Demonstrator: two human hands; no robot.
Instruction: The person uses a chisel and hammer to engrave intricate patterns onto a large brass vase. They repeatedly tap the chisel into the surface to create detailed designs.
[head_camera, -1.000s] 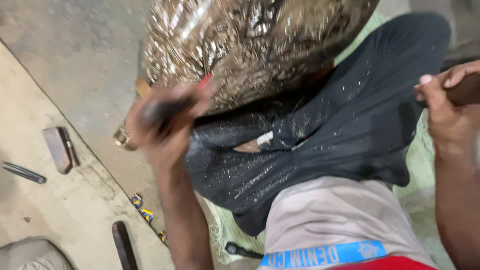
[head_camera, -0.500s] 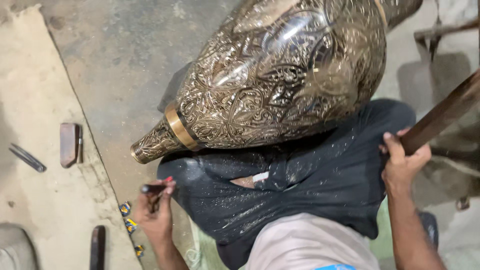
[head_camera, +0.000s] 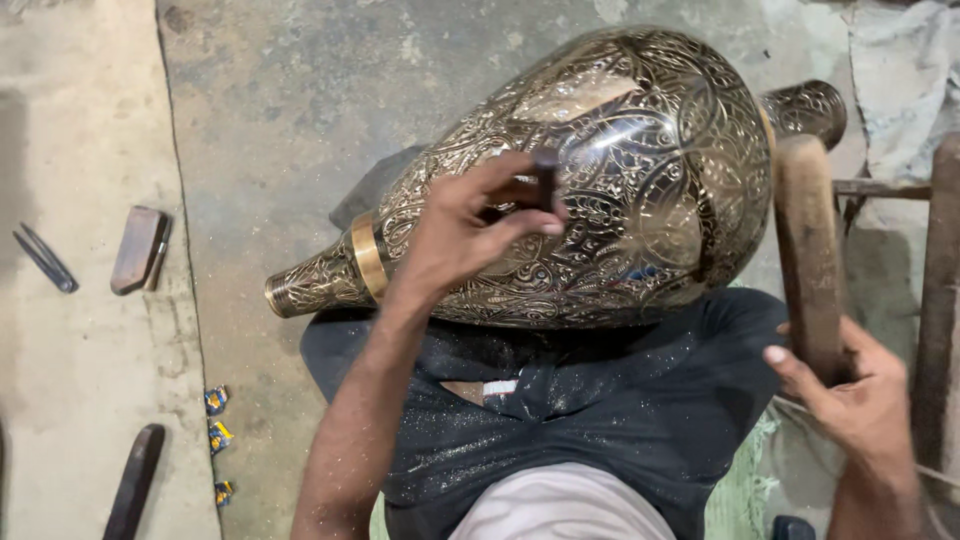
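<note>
While the engraved brass vase (head_camera: 610, 190) lies on its side across the dark cloth (head_camera: 600, 420) on my lap, I see its long axis running from near left to far right, the narrow neck with a plain gold band pointing left. My left hand (head_camera: 470, 225) is pinched shut on a small dark tool (head_camera: 545, 185) pressed to the vase's belly. My right hand (head_camera: 850, 390) grips a wooden mallet (head_camera: 805, 250) at the right

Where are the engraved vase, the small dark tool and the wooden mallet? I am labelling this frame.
engraved brass vase (head_camera: 640, 130): head view, on its wide shiny belly.
small dark tool (head_camera: 546, 185): head view, on the shaft pinched in the left hand.
wooden mallet (head_camera: 805, 240): head view, on its long wooden body.
</note>
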